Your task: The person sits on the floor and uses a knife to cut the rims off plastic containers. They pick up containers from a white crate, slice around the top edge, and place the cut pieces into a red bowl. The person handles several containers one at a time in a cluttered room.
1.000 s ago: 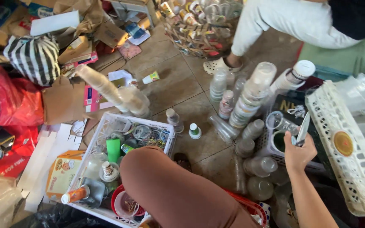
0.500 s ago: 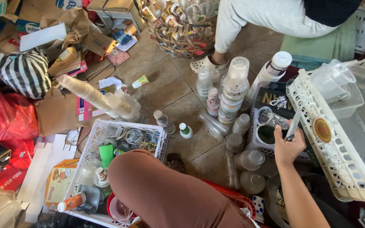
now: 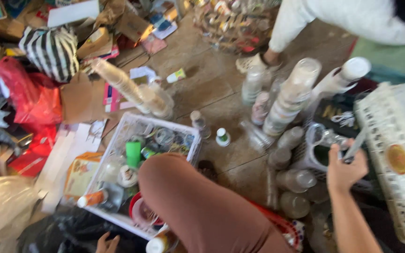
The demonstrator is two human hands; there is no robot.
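One slim grey stick point(image 3: 355, 146) sits gripped in the right hand point(image 3: 346, 169), its fingers closed round it, long axis slanting up-right over the white crate point(image 3: 390, 197). Left hand point(image 3: 106, 243) lies low, fingers loosely spread, empty.

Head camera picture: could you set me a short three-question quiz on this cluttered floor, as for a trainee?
1. True or false: the right hand holds a slim grey tool.
2. Which bag lies beside the black-and-white striped bag: A red plastic, B blue cloth?
3. What colour is the upright plastic cup inside the white wire basket?

Key: 1 true; 2 A, the red plastic bag; 3 green.
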